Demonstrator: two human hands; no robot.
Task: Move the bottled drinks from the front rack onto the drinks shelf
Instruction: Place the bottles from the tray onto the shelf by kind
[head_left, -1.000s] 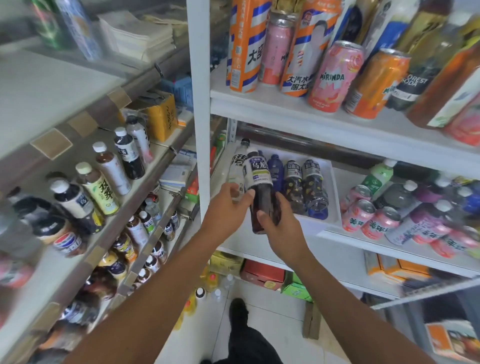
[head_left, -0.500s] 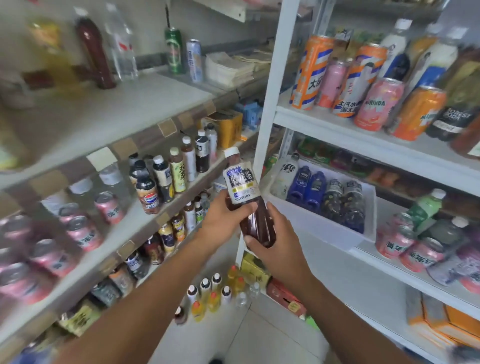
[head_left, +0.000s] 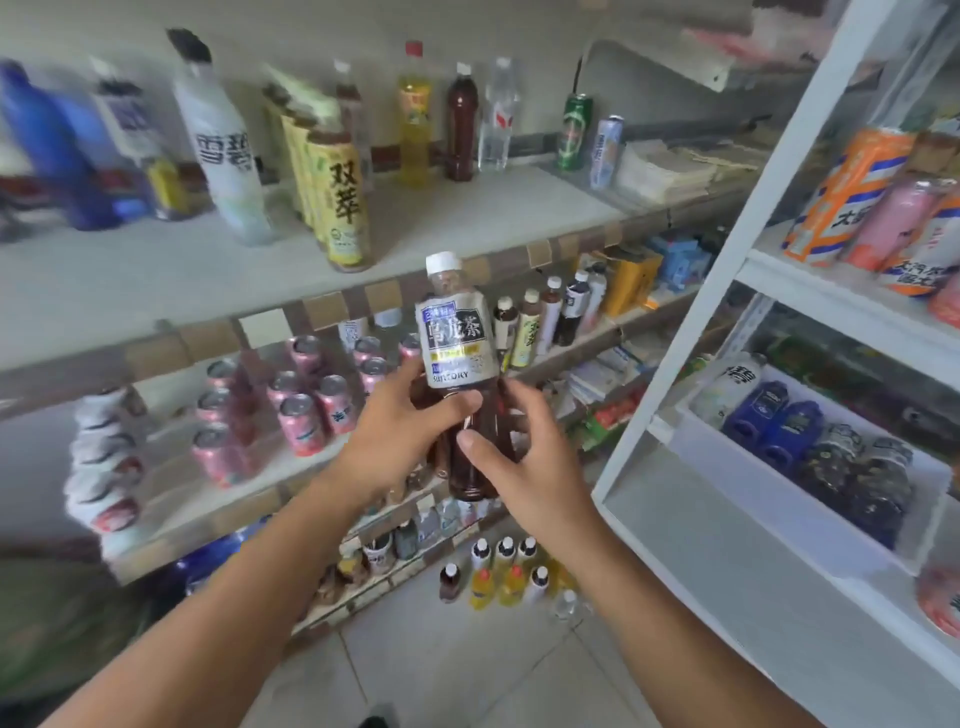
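Both forearms come in from 6 o'clock and meet at frame centre. Left hand wraps the tea bottle from the 9 o'clock side, thumb across the front just under the label, fingers curled behind. Right hand at the bottle's 4 o'clock: thumb pressed on the dark lower body, fingers bent round the far side. So both hands grip the same bottle.

Bottle is upright, slight tilt, held in the air between the two shelving units, touching no shelf. White cap, pale label, dark brown liquid.

Floor at 6 o'clock: a cluster of small bottles standing on the tiles, white and red caps.

At 3 o'clock: white rack. A white tray on its middle level holds a white bottle, blue bottles and dark ones lying in a row. Cans on the level above, at 2 o'clock.

At 9 o'clock: drinks shelf, tiled front edge. Pink cans on the lower level, a row of small bottles just behind the held bottle's right side.

Top level, 11 to 12 o'clock: yellow-label tea bottles, a big white bottle, a yellow and a dark bottle, a clear one, a green can at 1 o'clock. Far left is motion-blurred.
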